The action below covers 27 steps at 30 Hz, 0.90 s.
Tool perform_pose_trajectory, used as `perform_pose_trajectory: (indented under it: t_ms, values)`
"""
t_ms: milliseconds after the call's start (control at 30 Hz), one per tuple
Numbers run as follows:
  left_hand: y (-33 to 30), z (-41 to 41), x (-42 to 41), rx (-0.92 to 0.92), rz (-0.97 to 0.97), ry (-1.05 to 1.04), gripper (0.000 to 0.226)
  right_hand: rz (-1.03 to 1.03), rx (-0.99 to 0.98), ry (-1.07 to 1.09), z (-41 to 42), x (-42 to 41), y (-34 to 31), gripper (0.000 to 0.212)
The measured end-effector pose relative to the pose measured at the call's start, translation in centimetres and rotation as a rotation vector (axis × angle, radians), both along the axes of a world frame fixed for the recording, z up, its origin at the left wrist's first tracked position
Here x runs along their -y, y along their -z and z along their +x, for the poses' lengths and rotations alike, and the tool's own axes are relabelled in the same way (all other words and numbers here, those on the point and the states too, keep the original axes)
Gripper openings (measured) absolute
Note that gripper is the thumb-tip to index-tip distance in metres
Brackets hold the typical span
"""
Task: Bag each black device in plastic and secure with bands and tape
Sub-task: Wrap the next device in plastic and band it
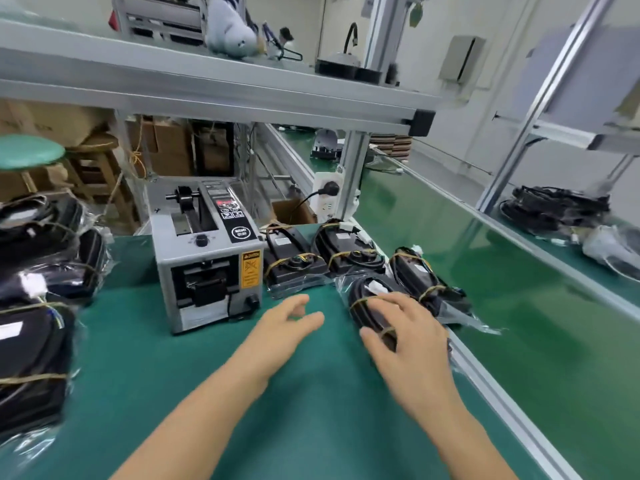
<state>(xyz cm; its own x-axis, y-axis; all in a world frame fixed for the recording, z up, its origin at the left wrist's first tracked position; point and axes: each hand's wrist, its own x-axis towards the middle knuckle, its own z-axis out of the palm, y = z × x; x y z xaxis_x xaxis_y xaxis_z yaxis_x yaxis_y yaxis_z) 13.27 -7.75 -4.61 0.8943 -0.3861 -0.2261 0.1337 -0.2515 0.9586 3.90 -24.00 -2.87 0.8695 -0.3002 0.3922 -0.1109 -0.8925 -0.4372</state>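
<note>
Right hand resting on black device, plastic-bagged, banded

Your right hand rests on a bagged black device at the counter edge; your left hand hovers open near the tape dispenser.

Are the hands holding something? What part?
The right hand rests on the near end of a bagged black device, fingers spread over it; a firm grip cannot be told. The left hand holds nothing.
</note>
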Motion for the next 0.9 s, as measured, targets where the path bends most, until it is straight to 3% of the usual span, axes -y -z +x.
perform_pose_trajectory:
  t_ms: [133,267,400,533,600,700,833,900]
  values:
    - [1.3,1.0,5.8,-0.248,-0.011,-0.001,0.054,-0.003,-0.054,0.248,-0.4,3.6,1.3,0.037]
    - [1.0,0.8,10.4,-0.383,-0.062,-0.047,0.037,-0.096,-0.240,0.363,0.1,5.7,2.6,0.048]
    - [0.3,1.4,12.7,-0.403,-0.089,-0.162,0.034,0.127,-0.241,0.361,1.0,5.8,3.4,0.049]
    - [0.8,1.5,12.8,-0.452,-0.160,-0.235,0.059,0.242,-0.179,0.332,0.9,6.0,3.9,0.045]
    - [0.5,1.1,12.0,-0.484,-0.224,-0.260,0.051,0.319,-0.103,0.273,0.5,5.7,3.7,0.042]
    - [0.1,0.2,9.9,-0.446,-0.326,-0.322,0.030,0.465,-0.043,0.118,-0.2,4.4,3.5,0.040]
    - [-1.3,-2.2,6.3,-0.182,-0.480,-0.479,0.036,0.654,-0.083,-0.089,-0.3,1.7,2.4,0.045]
    - [-2.2,-3.7,4.7,-0.015,-0.441,-0.543,0.040,0.717,-0.074,-0.173,-0.5,-0.3,0.8,0.041]
